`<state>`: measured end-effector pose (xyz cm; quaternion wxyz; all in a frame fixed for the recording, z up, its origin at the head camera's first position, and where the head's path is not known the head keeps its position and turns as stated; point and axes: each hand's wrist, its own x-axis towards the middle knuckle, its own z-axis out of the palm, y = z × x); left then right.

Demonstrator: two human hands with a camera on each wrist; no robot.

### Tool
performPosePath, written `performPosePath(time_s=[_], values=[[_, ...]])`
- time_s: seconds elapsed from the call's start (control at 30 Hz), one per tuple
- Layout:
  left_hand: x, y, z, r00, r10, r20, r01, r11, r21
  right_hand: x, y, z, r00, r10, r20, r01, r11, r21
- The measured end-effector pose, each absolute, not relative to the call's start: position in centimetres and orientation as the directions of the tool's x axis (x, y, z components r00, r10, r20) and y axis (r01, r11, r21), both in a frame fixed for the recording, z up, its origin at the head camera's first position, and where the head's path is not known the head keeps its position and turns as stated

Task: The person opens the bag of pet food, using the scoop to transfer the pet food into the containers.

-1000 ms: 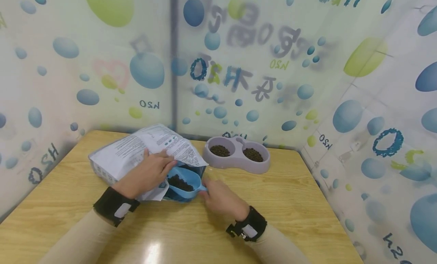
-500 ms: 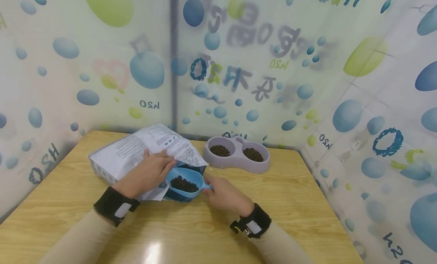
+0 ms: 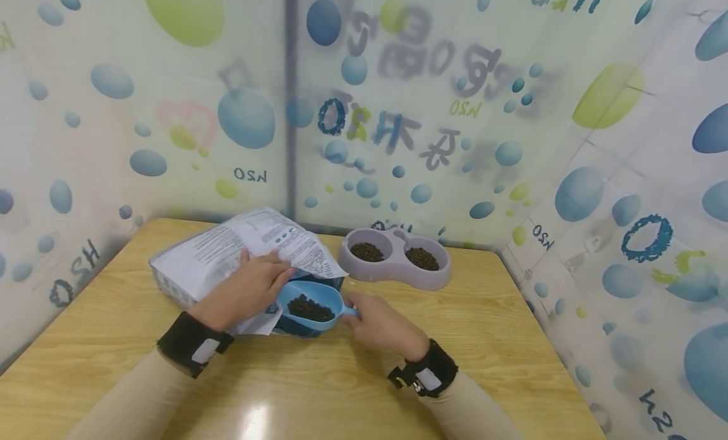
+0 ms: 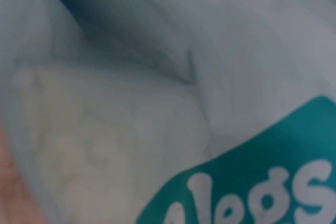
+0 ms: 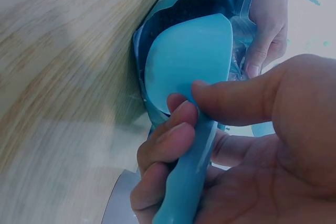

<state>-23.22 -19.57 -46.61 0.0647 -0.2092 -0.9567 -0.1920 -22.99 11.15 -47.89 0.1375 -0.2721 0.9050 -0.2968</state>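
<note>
A light blue scoop (image 3: 318, 294) full of dark brown kibble (image 3: 310, 308) sits at the open mouth of a white and teal pet food bag (image 3: 199, 253), which lies on its side. My right hand (image 3: 383, 324) grips the scoop's handle (image 5: 184, 182), thumb on top and fingers curled round it. In the right wrist view the scoop's smooth underside shows, with more kibble dark inside the bag behind it. My left hand (image 3: 253, 285) holds the bag's upper edge by the mouth, its fingertips (image 5: 254, 70) at the film. Only the printed bag film (image 4: 252, 182) and a sliver of hand show in the left wrist view.
A grey double pet bowl (image 3: 392, 272) stands behind my right hand near the table's back edge, kibble in both hollows. The wooden table (image 3: 318, 389) meets patterned walls (image 3: 364, 143) at the back and sides.
The right hand has drawn the scoop slightly to the right, farther out of the bag's mouth, and the kibble in it shows more. The left hand and the bag stay nearly still.
</note>
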Motion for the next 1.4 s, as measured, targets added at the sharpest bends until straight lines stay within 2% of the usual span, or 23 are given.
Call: performPosePath(time_s=[0.4,0.93,1.4], values=[[-23.1,-19.5,-46.5,-0.905,0.372,0.208,0.424,0.835,0.351,-22.7,13.0,-48.0,-0.809,-0.585,-0.047,-0.449,0.668,-0.593],[-23.1,-19.6,-46.5,-0.902,0.375,0.216,0.43,0.834,0.347,-22.7,14.2,-47.2,-0.782,-0.62,-0.056,-0.463,0.639,-0.614],[-23.1,-19.6,-46.7,-0.905,0.366,0.216,0.423,0.83,0.363,-22.7,16.2,-47.3,-0.79,-0.612,-0.039,-0.467,0.642,-0.608]])
